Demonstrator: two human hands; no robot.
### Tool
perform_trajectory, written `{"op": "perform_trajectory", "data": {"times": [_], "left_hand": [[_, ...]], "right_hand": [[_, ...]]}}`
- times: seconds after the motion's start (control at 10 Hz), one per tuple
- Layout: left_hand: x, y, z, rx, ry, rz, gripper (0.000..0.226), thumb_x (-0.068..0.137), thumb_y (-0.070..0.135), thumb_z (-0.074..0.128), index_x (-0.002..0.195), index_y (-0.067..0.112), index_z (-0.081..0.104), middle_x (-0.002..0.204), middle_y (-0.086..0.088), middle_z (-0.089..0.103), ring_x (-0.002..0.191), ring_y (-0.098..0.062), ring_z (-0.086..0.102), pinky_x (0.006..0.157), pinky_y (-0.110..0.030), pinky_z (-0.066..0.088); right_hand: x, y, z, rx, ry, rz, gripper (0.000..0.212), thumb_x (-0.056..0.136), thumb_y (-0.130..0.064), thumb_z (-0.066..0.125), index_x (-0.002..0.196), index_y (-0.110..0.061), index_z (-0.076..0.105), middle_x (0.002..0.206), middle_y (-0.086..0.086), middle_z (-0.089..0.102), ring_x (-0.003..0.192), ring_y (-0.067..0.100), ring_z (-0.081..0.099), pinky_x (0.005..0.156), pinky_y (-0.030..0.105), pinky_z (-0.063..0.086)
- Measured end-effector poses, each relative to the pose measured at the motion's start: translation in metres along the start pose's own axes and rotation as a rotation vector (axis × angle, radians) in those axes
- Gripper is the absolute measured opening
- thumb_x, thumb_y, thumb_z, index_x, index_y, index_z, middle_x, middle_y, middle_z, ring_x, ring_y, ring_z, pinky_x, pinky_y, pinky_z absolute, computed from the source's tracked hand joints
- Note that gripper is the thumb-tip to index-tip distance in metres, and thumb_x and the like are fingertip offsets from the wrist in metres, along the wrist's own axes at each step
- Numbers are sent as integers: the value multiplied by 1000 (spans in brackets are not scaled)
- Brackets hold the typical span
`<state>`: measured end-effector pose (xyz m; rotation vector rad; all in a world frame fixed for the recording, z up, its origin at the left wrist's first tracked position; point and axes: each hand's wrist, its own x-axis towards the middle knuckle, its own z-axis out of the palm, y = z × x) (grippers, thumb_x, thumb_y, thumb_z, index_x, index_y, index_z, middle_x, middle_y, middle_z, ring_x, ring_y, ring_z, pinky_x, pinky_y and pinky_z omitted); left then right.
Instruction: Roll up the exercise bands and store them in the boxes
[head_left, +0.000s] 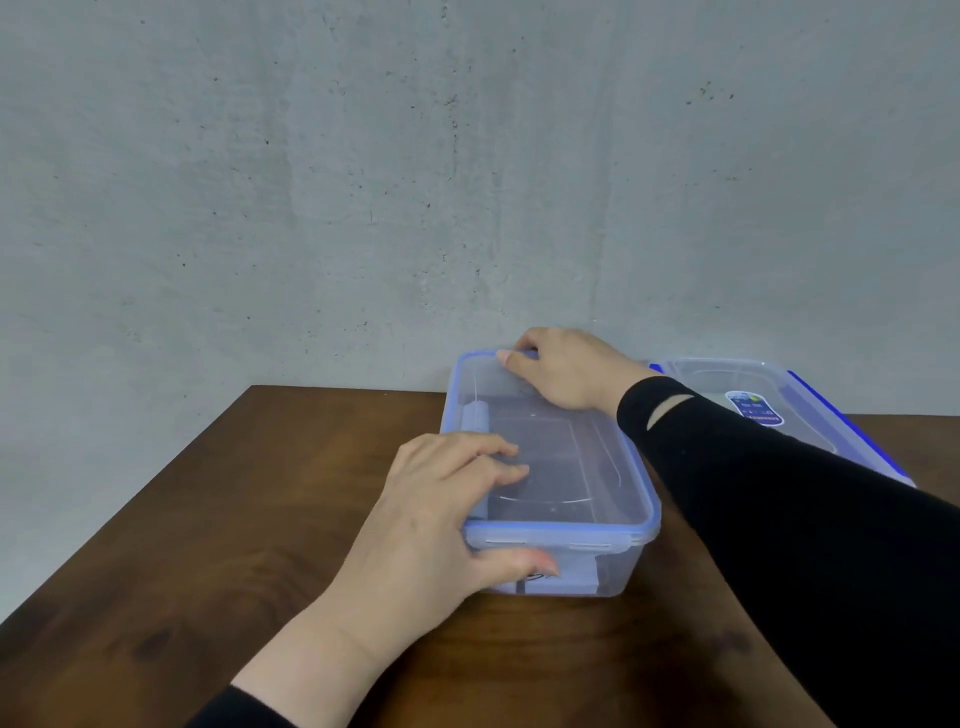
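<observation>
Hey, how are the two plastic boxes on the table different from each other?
The near box has pale blue lid trim; the far box has darker, stronger blue trim. The far box carries a printed label on its lid, while the near box's lid shows none. The left hand and the right hand are on the near box; nothing touches the far box, partly hidden behind the sleeve. Both are clear, rectangular, lidded boxes on the wooden table.

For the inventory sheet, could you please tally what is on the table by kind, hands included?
Clear boxes with blue-rimmed lids: 2, the near box and the far box
Hands: 2, the left hand and the right hand, both on the near box
Loose exercise bands: 0 visible
Total: 4
</observation>
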<state>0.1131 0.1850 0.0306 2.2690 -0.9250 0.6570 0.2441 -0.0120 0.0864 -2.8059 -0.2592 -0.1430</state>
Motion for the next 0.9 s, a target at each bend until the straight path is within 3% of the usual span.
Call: {"op": "perform_trajectory", "data": {"times": [0.2,0.3,0.4,0.5,0.6,0.7,0.8,0.9], "left_hand": [[-1,0,2,2,4,-8,64,67,73,67,110,26,68,124,21,55,123,7,41,108,-15,22],[-2,1,4,-12,8,-45,65,68,74,65,115,29,67,131,24,50,129,5,36,108,-14,22],[-3,3,7,-44,3,-141,62,68,75,63,119,40,60,141,28,35,136,1,27,104,-14,24],[-2,7,14,-11,22,-160,53,73,75,57,113,40,55,142,24,32,137,-2,27,106,-23,28],[-1,9,20,41,68,-158,45,79,67,52,112,36,58,140,19,37,135,-3,29,107,-31,33],[0,10,22,102,80,-131,41,84,58,53,116,33,61,143,12,40,137,0,22,110,-35,30],[-3,13,22,188,88,-43,34,89,43,58,121,32,61,147,6,41,144,-8,22,114,-42,27],[-13,22,13,165,119,-63,40,86,17,69,123,29,60,149,4,39,144,-14,27,115,-43,26]], "right_hand": [[-1,1,1,-7,32,-23,51,100,-53,38,116,-12,64,115,7,67,105,28,60,91,38,48],[-14,5,-2,106,106,-60,42,100,-44,46,110,-10,68,114,6,69,107,26,61,94,35,48],[-53,7,-2,388,248,-81,34,98,-37,55,123,-18,68,134,-8,62,126,8,54,108,24,38],[-121,6,-1,648,408,-50,27,99,-30,55,119,-24,71,128,-18,64,123,-7,53,108,21,40],[-208,15,0,657,470,-84,25,96,-24,55,106,-33,75,124,-30,63,122,-13,51,101,8,38],[-274,40,15,566,482,-148,22,91,-26,59,91,-38,77,115,-28,68,112,-9,61,96,8,42],[-297,71,15,553,101,18,20,96,-59,44,108,-69,57,117,-52,50,103,-28,53,87,-2,40],[-311,107,14,509,0,128,23,62,-94,45,84,-87,45,97,-63,45,100,-32,50,90,-3,37]]}}
